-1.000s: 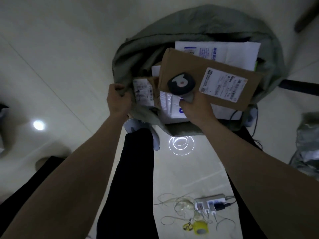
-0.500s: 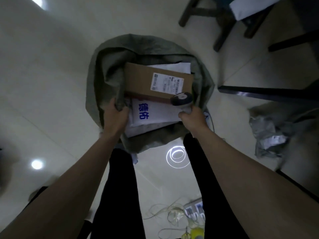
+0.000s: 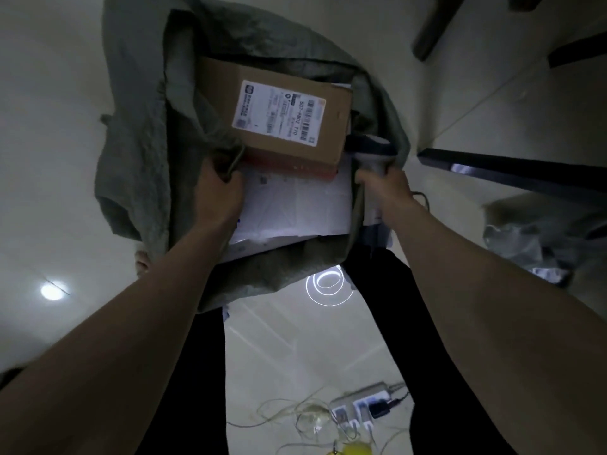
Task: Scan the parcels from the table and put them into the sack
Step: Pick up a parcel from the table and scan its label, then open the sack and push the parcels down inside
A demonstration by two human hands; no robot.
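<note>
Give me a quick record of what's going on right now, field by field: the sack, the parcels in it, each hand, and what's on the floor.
sack: grey-green sack, mouth held open
top parcel: cardboard box, white label up, inside the sack
under it: white mailer
left hand: left hand grips the sack's near rim
right hand: right hand holds the scanner at the sack's right rim
floor: power strip, loose cords

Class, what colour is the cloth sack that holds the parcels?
Dull grey-green woven cloth sack, clearest in the head view.
</note>
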